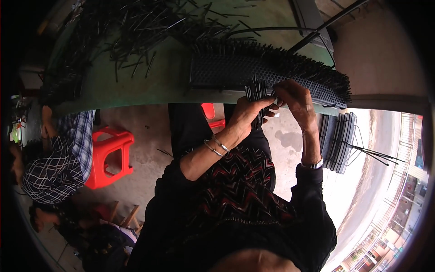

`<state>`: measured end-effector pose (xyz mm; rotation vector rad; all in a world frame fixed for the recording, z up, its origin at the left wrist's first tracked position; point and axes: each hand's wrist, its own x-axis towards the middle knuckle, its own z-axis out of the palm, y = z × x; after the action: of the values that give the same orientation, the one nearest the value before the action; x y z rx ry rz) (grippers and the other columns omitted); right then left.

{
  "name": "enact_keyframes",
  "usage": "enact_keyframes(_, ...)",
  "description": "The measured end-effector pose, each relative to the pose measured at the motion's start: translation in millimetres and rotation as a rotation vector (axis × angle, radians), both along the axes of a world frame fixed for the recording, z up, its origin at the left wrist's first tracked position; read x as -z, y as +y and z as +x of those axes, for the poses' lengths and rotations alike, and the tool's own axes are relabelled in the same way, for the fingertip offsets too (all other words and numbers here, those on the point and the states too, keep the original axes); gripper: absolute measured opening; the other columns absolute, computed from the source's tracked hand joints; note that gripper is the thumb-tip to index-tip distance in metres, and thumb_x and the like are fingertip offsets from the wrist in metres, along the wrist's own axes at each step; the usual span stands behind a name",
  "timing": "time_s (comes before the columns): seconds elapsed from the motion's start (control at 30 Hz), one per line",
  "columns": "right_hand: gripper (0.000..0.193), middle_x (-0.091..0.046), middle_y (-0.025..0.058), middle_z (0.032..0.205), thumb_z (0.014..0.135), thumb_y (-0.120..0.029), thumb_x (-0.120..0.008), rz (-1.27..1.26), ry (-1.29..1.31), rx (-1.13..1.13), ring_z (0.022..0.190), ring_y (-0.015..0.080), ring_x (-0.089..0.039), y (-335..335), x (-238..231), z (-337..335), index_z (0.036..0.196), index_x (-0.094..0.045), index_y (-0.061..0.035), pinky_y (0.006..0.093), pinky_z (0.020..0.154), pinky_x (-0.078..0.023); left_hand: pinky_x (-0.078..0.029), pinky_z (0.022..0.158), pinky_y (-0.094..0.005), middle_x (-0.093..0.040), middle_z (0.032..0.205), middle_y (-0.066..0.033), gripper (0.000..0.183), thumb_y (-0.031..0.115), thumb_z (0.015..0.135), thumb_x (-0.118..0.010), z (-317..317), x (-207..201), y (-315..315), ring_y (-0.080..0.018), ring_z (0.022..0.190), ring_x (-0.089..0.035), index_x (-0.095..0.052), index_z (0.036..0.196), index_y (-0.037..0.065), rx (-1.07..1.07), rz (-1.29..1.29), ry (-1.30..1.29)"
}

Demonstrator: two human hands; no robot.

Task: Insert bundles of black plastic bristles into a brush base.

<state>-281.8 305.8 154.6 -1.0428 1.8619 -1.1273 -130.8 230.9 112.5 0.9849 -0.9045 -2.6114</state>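
My left hand point(247, 113), with thin bangles at the wrist, grips a bundle of thin black sticks point(257, 90) upright against the near edge of a black perforated panel point(226, 68). Rows of black sticks stand out along the panel's far and right sides. My right hand point(294, 97), with a band at the wrist, is at the same edge just right of the bundle. Its fingertips pinch a stick beside the bundle. The panel lies on a green table point(149, 86).
A heap of loose black sticks point(136, 27) covers the table's far left. Beside me on the left is a person in a checked shirt and cap point(54, 172), near a red plastic stool point(108, 154). A stack of black panels point(337, 140) stands at the right.
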Motion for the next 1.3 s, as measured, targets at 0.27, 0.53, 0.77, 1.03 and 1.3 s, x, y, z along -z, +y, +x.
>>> enact_keyframes(0.27, 0.018, -0.063, 0.0098, 0.086, 0.089, -0.007, -0.055, -0.033, 0.028, -0.078, 0.074, 0.0149, -0.064, -1.2, -4.2, 4.1, 0.099, -0.062, 0.0071, 0.0267, 0.067, -0.053, -0.045, 0.061, -0.0258, -0.071, 0.085, -0.0064, 0.024, 0.024, 0.083, -0.068, 8.1, -1.0, -4.6, -0.0143, 0.072, -0.065, -0.069, 0.097, 0.005, -0.004, -0.086, 0.017)
enact_keyframes(0.53, 0.013, -0.064, 0.0095, 0.082, 0.089, -0.003, -0.056, -0.033, -0.126, -0.081, 0.071, 0.0172, -0.067, -3.7, -4.8, 3.5, 0.094, -0.06, 0.0077, 0.0256, 0.065, -0.054, -0.047, 0.058, -0.0269, -0.07, 0.085, -0.0053, 0.025, 0.025, 0.082, -0.07, 13.2, -2.5, -11.6, -0.0147, 0.076, -0.066, -0.069, 0.097, 0.005, 0.064, -0.099, -0.015)
enact_keyframes(0.77, 0.012, -0.067, 0.0083, 0.079, 0.09, -0.004, -0.055, -0.143, 0.262, 0.21, 0.073, 0.0141, -0.067, -15.0, -18.5, -11.4, 0.095, -0.062, 0.0041, 0.0263, 0.068, -0.053, -0.054, 0.065, -0.0319, -0.068, 0.1, -0.0088, 0.029, 0.024, 0.086, -0.067, 10.9, 1.4, -16.3, -0.0205, 0.087, -0.068, -0.064, 0.108, 0.004, -0.098, 0.121, 0.03)
enact_keyframes(1.03, 0.01, -0.068, 0.0114, 0.081, 0.091, -0.011, -0.057, -0.307, 0.881, 0.329, 0.069, 0.0212, -0.069, -45.2, 13.6, -20.1, 0.097, -0.061, -0.0037, 0.0307, 0.06, -0.051, -0.057, 0.076, -0.0408, -0.066, 0.097, -0.013, 0.025, 0.019, 0.089, -0.061, -3.4, 28.7, -4.1, -0.0247, 0.089, -0.067, -0.061, 0.106, 0.001, -0.086, 0.311, 0.139)
enact_keyframes(1.3, 0.01, -0.067, 0.0102, 0.078, 0.092, -0.013, -0.057, -0.303, 1.032, 0.316, 0.069, 0.0251, -0.068, -50.9, 16.7, -15.1, 0.095, -0.06, -0.0044, 0.0336, 0.061, -0.051, -0.057, 0.076, -0.0409, -0.066, 0.097, -0.0133, 0.024, 0.019, 0.089, -0.06, -3.4, 31.8, -0.7, -0.0256, 0.09, -0.067, -0.062, 0.107, 0.003, -0.124, 0.374, 0.174)
